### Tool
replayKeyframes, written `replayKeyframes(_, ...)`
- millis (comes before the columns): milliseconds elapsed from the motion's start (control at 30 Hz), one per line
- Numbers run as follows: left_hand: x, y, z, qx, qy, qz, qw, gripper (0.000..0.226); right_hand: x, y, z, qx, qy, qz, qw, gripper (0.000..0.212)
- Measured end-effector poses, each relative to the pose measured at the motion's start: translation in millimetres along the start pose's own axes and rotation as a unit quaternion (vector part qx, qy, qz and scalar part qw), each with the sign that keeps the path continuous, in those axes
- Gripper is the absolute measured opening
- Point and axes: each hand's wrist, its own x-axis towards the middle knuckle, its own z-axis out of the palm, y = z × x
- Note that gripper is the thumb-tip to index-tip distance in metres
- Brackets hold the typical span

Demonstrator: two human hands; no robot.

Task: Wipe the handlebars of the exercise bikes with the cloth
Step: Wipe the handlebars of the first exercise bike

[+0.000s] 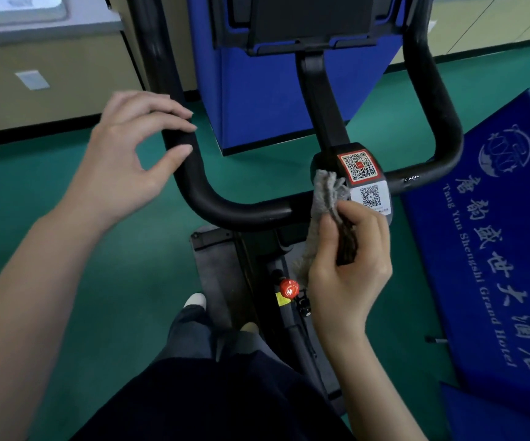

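We hold the cloth [329, 198] pinched in our right hand [349, 259], thumb and fingers clamped on its bunched middle, its upper end pressed against the handlebar [244, 213] at the centre clamp, just beside the QR label [360, 165]. Our left hand [130, 154] hangs over the left bend of the bar, fingers loosely curled and apart, holding nothing; whether the fingertips touch the bar we cannot tell.

As we judge it, the main risk is that the cloth drags over the label and lifts a corner. The folded wad could also skim only the top of the bar and miss its underside. The loose tail hanging below our grip, near the red knob [288, 288], might snag there.
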Motion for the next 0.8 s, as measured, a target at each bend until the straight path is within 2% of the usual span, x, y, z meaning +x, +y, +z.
replayKeyframes(300, 6, -9, -4, -0.016, -0.009, 0.041, 0.999, 0.018, -23, 0, 27, -0.032, 0.067, 0.021, 0.997, 0.012)
replayKeyframes(567, 16, -27, -5, -0.039, -0.027, 0.107, 0.993, 0.024, -61, -41, 59, -0.039, 0.087, 0.027, 0.995, 0.010)
replayKeyframes(800, 22, -36, -2, -0.059, -0.040, 0.140, 0.988, 0.025, -31, -23, 52, -0.099, 0.199, 0.091, 0.971, 0.008)
